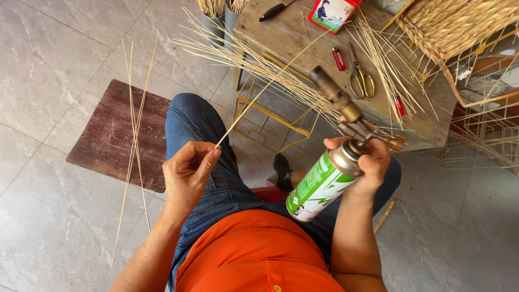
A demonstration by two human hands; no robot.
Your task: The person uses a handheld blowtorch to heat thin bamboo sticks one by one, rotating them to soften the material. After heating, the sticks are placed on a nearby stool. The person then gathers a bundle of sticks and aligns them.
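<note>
My left hand (186, 176) pinches the near end of a thin bamboo stick (270, 81) that slants up and away toward the wooden table (281, 40). My right hand (367, 162) grips a green and white gas canister (319, 186) topped with a brass torch head (338, 100). The torch nozzle points up toward the stick, close beside it. I see no flame. I sit in blue jeans and an orange shirt, knees under my hands.
Many bamboo sticks (259, 62) lie fanned over the table edge. Scissors (359, 78), a red lighter (339, 58), a knife (273, 11) and a red tin (332, 13) rest on the table. A woven basket (454, 24) stands at right. A dark board (119, 135) with sticks lies left.
</note>
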